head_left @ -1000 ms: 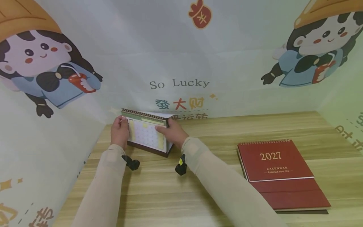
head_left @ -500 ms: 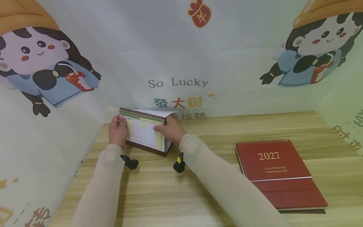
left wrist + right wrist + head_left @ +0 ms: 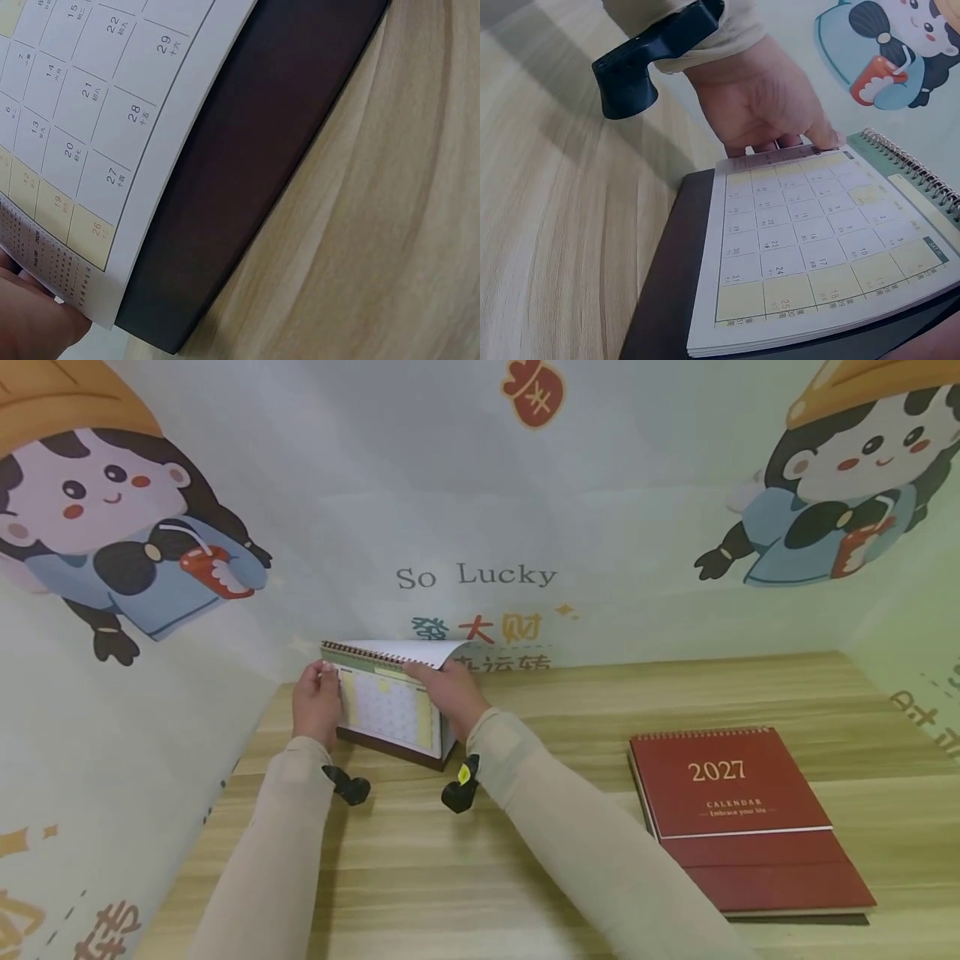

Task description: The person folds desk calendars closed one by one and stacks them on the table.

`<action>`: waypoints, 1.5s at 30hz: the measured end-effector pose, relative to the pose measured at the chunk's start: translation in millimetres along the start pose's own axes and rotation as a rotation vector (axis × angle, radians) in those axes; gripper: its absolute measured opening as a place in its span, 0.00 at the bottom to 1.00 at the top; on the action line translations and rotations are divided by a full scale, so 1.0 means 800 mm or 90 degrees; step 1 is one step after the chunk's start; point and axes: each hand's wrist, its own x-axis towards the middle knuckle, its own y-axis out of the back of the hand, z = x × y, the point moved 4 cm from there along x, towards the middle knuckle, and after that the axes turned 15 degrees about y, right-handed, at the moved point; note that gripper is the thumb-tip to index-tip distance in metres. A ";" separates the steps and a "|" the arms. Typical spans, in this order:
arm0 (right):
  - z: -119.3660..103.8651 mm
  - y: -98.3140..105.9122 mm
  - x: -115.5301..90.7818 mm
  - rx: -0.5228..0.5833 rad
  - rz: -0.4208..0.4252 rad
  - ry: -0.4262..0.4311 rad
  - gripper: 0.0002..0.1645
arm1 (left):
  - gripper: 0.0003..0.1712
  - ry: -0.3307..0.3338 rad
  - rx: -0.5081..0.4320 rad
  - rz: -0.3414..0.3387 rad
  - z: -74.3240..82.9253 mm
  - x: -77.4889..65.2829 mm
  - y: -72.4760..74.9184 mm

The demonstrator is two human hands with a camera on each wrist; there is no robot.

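Note:
A spiral-bound desk calendar (image 3: 386, 706) stands tilted on a dark base (image 3: 247, 165) at the back left of the table. My left hand (image 3: 316, 703) pinches its left edge, with the thumb at the page edge in the right wrist view. On the opposite side, my right hand (image 3: 456, 695) grips the top right corner, thumb at the coil (image 3: 911, 163) and fingers hidden behind. A white sheet (image 3: 420, 649) bows up behind the coil, next to the right hand. The front page shows a month grid with yellow columns.
A red 2027 calendar (image 3: 738, 793) lies on the wooden table (image 3: 450, 877) to the right, partly overlapped by my right sleeve. Behind the table rises a white printed backdrop (image 3: 480, 510), close to the desk calendar. Small black cameras (image 3: 459, 785) sit on both wrists.
My right hand has slid up from the page's right edge to the coil's end. The white sheet behind has lifted and bowed higher. My left hand keeps its place.

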 end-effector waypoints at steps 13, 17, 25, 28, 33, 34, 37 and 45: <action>-0.012 0.004 -0.003 -0.096 -0.015 0.035 0.28 | 0.27 0.011 0.013 0.004 0.006 -0.003 -0.002; -0.017 0.004 -0.002 -0.141 -0.043 0.084 0.23 | 0.26 0.006 0.007 0.009 0.006 -0.004 -0.001; -0.018 0.003 0.001 -0.208 -0.065 0.149 0.21 | 0.26 -0.005 0.000 0.011 0.004 0.000 0.000; -0.019 0.001 0.002 -0.214 -0.067 0.166 0.22 | 0.26 0.001 -0.001 0.011 0.003 0.001 0.001; -0.021 0.000 0.000 -0.230 -0.076 0.207 0.21 | 0.27 -0.002 0.002 0.006 0.001 0.000 0.002; -0.021 0.000 0.000 -0.245 -0.081 0.219 0.20 | 0.27 -0.010 0.008 0.004 0.001 0.000 0.002; -0.024 0.001 -0.003 -0.284 -0.094 0.258 0.19 | 0.27 -0.029 0.014 -0.011 0.001 -0.003 0.003; -0.025 0.003 -0.004 -0.301 -0.117 0.270 0.20 | 0.29 -0.062 0.006 0.002 -0.001 -0.001 0.003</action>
